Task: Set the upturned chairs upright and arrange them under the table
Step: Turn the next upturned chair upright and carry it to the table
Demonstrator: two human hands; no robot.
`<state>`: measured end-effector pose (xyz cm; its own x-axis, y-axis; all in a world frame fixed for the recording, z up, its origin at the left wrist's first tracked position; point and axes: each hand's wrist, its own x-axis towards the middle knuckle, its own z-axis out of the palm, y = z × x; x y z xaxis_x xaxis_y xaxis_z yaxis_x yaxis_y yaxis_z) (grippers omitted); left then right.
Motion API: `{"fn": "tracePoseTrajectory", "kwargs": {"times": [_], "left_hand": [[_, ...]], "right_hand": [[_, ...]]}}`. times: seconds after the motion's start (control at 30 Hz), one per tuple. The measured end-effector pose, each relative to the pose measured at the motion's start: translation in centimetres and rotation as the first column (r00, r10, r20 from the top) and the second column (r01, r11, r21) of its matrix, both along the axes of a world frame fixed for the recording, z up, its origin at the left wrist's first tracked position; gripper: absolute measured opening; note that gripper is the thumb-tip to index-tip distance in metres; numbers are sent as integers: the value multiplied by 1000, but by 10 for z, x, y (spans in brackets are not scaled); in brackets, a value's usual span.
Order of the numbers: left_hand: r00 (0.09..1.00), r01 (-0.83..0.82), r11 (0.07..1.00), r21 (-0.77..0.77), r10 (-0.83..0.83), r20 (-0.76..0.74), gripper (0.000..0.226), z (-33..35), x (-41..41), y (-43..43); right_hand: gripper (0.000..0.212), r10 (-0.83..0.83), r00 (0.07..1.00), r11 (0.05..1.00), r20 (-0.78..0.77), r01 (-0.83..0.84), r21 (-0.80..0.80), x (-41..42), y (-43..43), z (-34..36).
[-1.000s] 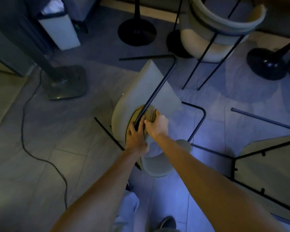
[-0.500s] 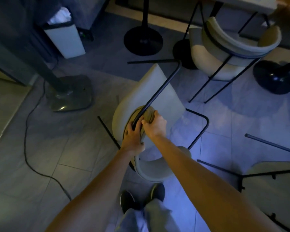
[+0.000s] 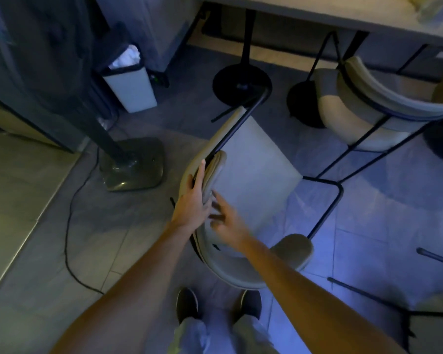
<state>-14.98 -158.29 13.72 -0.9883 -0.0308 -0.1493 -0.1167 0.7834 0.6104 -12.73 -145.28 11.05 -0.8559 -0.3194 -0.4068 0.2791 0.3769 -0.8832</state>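
Loosened since half a second ago: no more double clamp at the root of the black leg. Now flat along the padded rim, left hand, fingers straight, tips touching the tube where it meets the padding, curled round nothing. Lifted off the frame, right hand, fingers spread wide and blurred, just beside the seat's flat panel; contact impossible to judge.

Tipped on its side as before, chair, on the tiled floor directly ahead of the shoes, short of the table and not under it. Pale beige-grey upholstery, smooth on the flat panel, thick and rounded at the rim. Curved backrest nearest the shoes. Thin round black metal tubing, bent into hoop-shaped legs reaching away and to the right.

Beyond the raised leg, black disc of a pedestal base, its column rising to the pale tabletop. At upper right, matching upright chair, backrest close to the table's edge, slim black legs splayed beside the tipped one's hoop. At lower right, partly cut off, overturned chair, dark tubes jutting toward the middle. To the left, glossy grey stand base with a slanted pole, a black cable snaking across the tiles from it. Farther back, pale waste bin with a white liner.
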Motion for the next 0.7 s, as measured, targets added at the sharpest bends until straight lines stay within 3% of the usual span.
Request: {"fn": "tracePoseTrajectory", "kwargs": {"times": [0.1,0.17,0.2,0.27,0.3,0.37,0.43,0.53,0.63,0.7], "left_hand": [[1000,-24,1000,4,24,-14,91,5,-17,-16],[999,-32,999,43,33,-23,90,6,-29,-28],[999,-37,998,45,38,-26,89,7,-34,-33],[996,4,998,-69,-10,-92,87,10,-43,-41],[982,67,976,-206,-100,-157,86,9,-45,-46],[911,212,834,-510,-357,-205,85,5,-44,-58],[848,300,694,-654,-508,-149,73,4,-41,-78],[749,406,577,-709,-655,-104,49,14,-38,-105],[529,548,285,-786,-847,62,47,25,-39,-107],[420,632,156,-759,-892,166,46,29,-38,-108]], "right_hand": [[89,127,991,983,38,-131,131,29,-31,2],[103,117,993,966,1,-114,234,33,-51,-3],[100,113,992,959,-52,-95,268,30,-60,-6],[88,89,989,947,-116,-47,318,20,-78,-8],[83,83,990,941,-115,-40,336,15,-85,-7],[74,90,992,927,-90,-50,372,7,-93,-6],[74,113,990,905,-88,-66,420,4,-96,-5],[78,131,984,902,-121,-68,426,1,-96,-10],[68,82,982,933,-171,-15,358,-1,-97,-11],[54,35,984,956,-176,18,292,-2,-101,-12]]}}
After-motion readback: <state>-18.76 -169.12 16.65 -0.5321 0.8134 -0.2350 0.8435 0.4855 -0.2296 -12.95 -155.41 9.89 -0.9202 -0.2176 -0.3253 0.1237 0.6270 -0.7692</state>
